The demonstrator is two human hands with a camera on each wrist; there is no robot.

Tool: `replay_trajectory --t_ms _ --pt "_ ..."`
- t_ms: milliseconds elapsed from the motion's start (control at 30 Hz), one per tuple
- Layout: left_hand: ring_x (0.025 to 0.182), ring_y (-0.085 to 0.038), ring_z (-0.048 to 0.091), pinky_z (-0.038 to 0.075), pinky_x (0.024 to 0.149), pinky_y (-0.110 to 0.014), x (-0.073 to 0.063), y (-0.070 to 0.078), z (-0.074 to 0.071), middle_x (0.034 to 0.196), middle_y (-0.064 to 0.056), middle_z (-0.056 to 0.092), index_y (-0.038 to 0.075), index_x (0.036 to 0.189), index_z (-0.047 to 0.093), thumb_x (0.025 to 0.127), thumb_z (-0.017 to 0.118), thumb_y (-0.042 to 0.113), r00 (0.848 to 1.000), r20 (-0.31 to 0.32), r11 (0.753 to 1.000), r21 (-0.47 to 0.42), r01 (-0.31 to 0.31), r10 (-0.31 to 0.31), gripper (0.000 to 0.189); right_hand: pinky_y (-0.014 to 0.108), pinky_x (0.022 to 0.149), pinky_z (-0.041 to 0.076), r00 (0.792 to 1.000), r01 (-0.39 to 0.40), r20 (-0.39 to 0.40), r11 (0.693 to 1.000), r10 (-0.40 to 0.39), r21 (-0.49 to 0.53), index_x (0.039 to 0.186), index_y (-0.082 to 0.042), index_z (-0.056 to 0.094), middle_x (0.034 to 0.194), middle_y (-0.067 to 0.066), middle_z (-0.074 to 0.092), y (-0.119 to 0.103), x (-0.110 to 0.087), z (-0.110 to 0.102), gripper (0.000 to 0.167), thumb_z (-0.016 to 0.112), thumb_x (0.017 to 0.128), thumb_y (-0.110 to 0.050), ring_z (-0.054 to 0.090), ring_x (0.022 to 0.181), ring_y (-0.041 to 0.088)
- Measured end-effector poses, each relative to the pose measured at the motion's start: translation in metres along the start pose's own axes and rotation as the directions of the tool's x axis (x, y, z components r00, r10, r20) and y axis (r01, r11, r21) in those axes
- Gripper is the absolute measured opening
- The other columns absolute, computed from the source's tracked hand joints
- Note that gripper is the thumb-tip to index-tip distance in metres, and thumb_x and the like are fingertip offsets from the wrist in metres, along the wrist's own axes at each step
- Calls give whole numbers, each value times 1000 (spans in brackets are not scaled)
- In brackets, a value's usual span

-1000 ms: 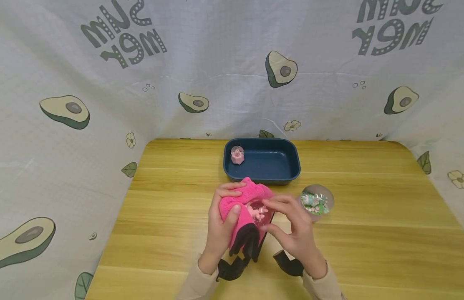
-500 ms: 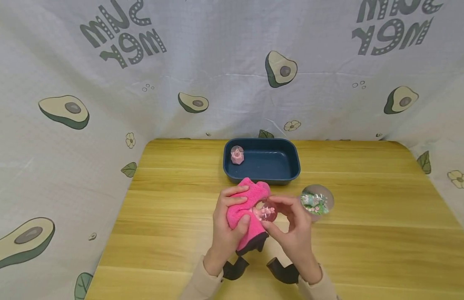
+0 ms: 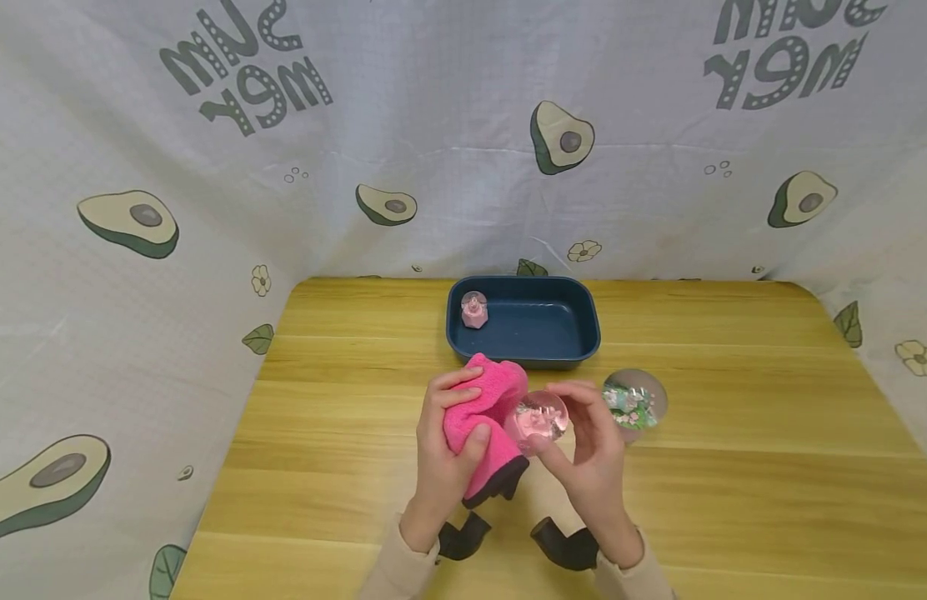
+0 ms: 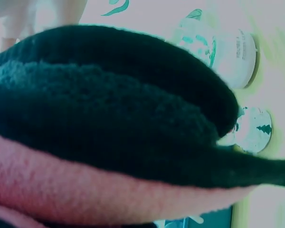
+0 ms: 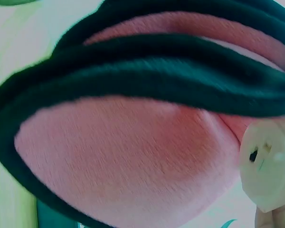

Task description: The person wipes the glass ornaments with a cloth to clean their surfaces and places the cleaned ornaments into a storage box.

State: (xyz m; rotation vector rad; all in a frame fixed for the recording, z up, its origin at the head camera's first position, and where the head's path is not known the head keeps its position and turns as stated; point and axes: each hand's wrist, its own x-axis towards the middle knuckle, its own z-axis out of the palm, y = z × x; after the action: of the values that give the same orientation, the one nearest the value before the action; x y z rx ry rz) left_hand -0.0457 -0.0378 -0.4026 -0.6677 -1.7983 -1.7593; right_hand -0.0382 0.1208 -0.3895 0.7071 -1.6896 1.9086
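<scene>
My left hand (image 3: 450, 442) grips a bunched pink cloth (image 3: 491, 404) with a black edge; the same cloth fills most of both wrist views. Just right of it, my right hand (image 3: 597, 454) holds a small pink snow globe (image 3: 540, 415) between thumb and fingers. The globe's clear dome faces up and toward the right, and its left side is against or very near the cloth. In the right wrist view its pale base (image 5: 265, 166) shows beside the cloth. A larger snow globe (image 3: 633, 402) with green and pink figures lies on the table behind my right hand.
A dark blue tray (image 3: 542, 329) stands at the table's back, with a small pink snow globe (image 3: 474, 311) at its left end. The wooden table (image 3: 734, 483) meets an avocado-print curtain (image 3: 463, 167) behind. Dark wrist mounts (image 3: 567, 546) sit at both wrists.
The pink snow globe has come out of the cloth folds to the right and is turned differently in the fingers. The cloth and left hand shifted right, then back left.
</scene>
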Motion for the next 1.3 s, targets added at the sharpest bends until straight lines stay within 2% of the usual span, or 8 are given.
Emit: replay_trajectory --t_ms 100,233,500,600,767,933,1167,1300 --pt "121 -33 48 52 87 -38 0 -2 -3 125 -18 51 -2 112 49 94 56 34 1000 -8 1000 -5 3 -3 40 30 97 44 1000 22 21 998 -24 56 114 22 48 109 21 54 2 3 -2 50 76 78 0 56 104 27" --pt "121 -33 48 51 88 -37 0 -3 -8 125 -18 51 -2 112 49 93 57 33 1000 -13 1000 -16 26 -26 40 30 99 43 999 12 45 995 -17 97 116 22 47 113 21 54 2 4 -5 52 76 78 0 55 107 27" --pt "119 -31 48 52 86 -36 -3 -5 -17 125 -17 51 -2 114 49 93 58 27 998 -30 998 3 56 -56 37 29 100 42 992 -51 122 992 36 119 114 20 51 113 17 56 0 12 -13 47 75 77 3 54 107 26" --pt "119 -30 49 52 88 -34 -4 -5 -22 125 -17 51 -3 113 50 93 58 26 997 -45 998 14 57 -57 36 27 99 42 982 -121 159 989 105 90 114 16 52 113 14 56 -1 18 -18 44 74 78 5 54 107 23" --pt "120 -32 49 48 93 -33 -5 -7 -29 124 -19 51 -4 113 50 93 58 22 996 -69 998 18 56 -55 34 24 99 41 944 -268 206 963 259 15 116 13 50 113 10 56 1 31 -28 43 68 76 17 56 108 20" --pt "121 -34 48 47 95 -34 -8 -8 -33 125 -18 51 -3 114 51 90 59 15 993 -77 996 14 86 -84 31 21 97 42 907 -381 175 923 384 -49 115 14 50 112 9 58 9 47 -35 42 63 76 21 57 106 19" --pt "123 -34 47 46 96 -34 -11 -7 -35 125 -19 51 -5 113 51 90 59 12 991 -81 994 -21 109 -110 29 19 95 43 822 -520 153 833 548 -192 120 7 51 117 10 56 19 68 -42 41 68 83 5 55 106 18" --pt "123 -33 47 47 95 -34 -13 -8 -36 125 -18 51 -5 113 50 90 59 12 989 -81 992 -26 126 -128 29 21 99 40 801 -532 146 802 581 -272 121 3 53 119 13 57 30 79 -42 41 70 84 -2 54 107 17"
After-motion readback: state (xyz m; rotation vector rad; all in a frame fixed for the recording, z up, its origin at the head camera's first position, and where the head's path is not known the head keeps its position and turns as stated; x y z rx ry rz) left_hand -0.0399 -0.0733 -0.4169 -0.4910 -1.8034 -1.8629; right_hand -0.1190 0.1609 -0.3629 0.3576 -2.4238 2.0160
